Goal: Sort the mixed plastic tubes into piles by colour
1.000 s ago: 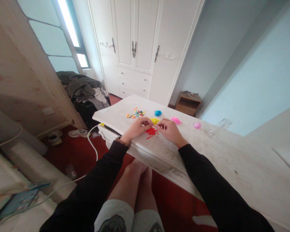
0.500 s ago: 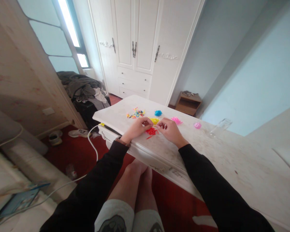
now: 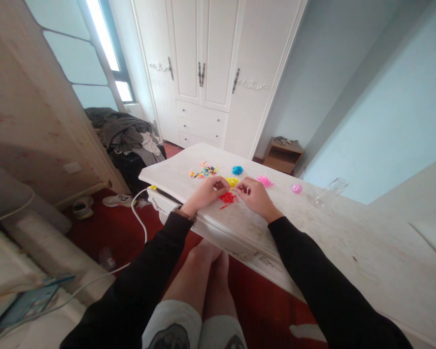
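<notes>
My left hand [image 3: 211,192] and my right hand [image 3: 253,196] meet over the table, each with thumb and fingertips pinched. Between them stretches a thin pale yellowish strip [image 3: 233,188], held at both ends; its exact kind is too small to make out. Right below it lies a pile of small red pieces [image 3: 226,198]. Just behind the fingers sits a yellow pile [image 3: 232,182], partly covered by my hands. A blue pile [image 3: 237,170] is farther back, a pink pile [image 3: 265,182] is to the right, and mixed coloured pieces [image 3: 204,170] are spread at the left.
The white table [image 3: 294,228] runs off to the right, with a small pink item [image 3: 296,188] and a clear glass-like container [image 3: 332,191] on it. A white cable [image 3: 139,218] hangs at the table's left corner. A white wardrobe [image 3: 210,53] stands behind.
</notes>
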The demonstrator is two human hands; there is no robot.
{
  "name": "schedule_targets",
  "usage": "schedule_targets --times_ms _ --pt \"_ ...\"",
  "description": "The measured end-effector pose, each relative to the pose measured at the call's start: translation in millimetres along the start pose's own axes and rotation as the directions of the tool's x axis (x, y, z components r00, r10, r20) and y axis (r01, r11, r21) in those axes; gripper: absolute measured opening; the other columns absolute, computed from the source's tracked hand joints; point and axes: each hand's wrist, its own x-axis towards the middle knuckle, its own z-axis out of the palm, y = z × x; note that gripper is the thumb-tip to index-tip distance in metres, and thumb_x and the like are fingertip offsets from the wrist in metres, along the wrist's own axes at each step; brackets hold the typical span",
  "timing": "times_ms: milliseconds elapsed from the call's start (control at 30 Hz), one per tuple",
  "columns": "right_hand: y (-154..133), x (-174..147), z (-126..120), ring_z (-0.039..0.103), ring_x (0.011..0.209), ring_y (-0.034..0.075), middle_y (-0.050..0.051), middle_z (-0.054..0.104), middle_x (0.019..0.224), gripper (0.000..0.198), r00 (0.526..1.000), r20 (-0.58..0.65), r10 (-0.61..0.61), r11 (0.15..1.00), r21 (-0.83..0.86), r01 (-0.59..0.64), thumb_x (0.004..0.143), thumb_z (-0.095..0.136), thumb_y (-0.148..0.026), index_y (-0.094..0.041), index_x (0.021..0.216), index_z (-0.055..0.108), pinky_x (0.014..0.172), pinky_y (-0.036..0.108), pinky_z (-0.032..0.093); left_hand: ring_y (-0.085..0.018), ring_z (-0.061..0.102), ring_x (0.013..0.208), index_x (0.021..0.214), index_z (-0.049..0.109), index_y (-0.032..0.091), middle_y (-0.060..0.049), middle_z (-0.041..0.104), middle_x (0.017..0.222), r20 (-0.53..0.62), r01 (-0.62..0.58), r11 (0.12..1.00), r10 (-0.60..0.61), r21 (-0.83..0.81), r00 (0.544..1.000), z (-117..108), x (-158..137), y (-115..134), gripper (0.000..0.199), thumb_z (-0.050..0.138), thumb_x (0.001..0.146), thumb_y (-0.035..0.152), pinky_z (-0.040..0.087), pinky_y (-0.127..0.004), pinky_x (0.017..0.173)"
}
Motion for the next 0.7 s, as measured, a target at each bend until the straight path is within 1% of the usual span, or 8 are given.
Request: schedule_targets --times_ms 200,700 --pt "0.7 -0.2 0.3 0.053 0.067 0.013 0.0 0.061 0.077 0.01 1.0 0.003 0.002 1.0 0.002 -0.002 0.087 0.063 -0.015 -0.018 0.078 0.066 0.065 0.027 0.041 -0.014 0.063 0.073 0.087 0.071 0.014 -0.006 0.073 0.084 0.004 0.002 1.0 -0.002 -0.006 1.0 -0.2 0.1 -1.4 0.013 0.066 0.085 0.025 0.05 -0.027 0.072" --pt "-1.3 -0.3 -0.5 0.053 0.068 0.013 0.001 0.062 0.078 0.011 1.0 0.006 0.012 1.0 0.001 -0.012 0.089 0.063 -0.017 -0.019 0.078 0.066 0.065 0.027 0.042 -0.014 0.062 0.072 0.086 0.072 0.015 -0.005 0.072 0.083 0.001 -0.002 1.0 0.002 0.013 1.0 -0.8 -0.5 2.8 0.014 0.066 0.086 0.028 0.05 -0.026 0.071"
